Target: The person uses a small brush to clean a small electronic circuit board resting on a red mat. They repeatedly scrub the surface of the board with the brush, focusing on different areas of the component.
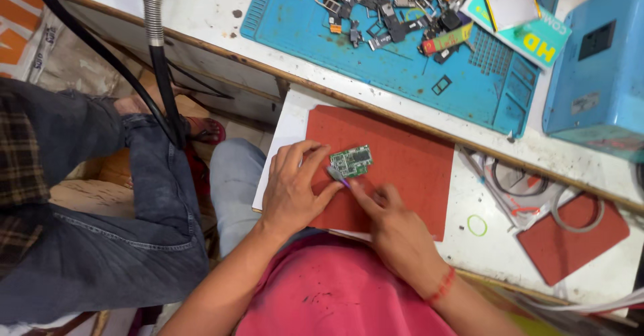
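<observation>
Neighbour at far left: another person's legs in dark jeans (144, 195), seated beside me, with a black hose (161, 61) hanging down in front of them.

Left hand (292, 188) lies flat on the red mat (409, 168), fingers curled and thumb pressed near the lower left corner of the small green circuit board (351, 161). Judged purpose: pinning the board so it cannot slide. Hand closed loosely on the board's edge, not lifting it.

Right hand (392, 225) comes in from below, fingers pinched narrow around a thin tool (337, 176) whose tip meets the board's lower left corner. Tool type too small to tell. Low grip near the tip probably gives finer control.

Board sits on the mat's upper left part, flat, just ahead of both hands.

Surface: white worktop (469, 202), stained. Right of the mat, a green ring (477, 225), loose cable (516, 182), a second red pad (570, 235). Upper bench: blue work mat (402, 68) strewn with phone parts (396, 7), a blue box (597, 61) at far right.
</observation>
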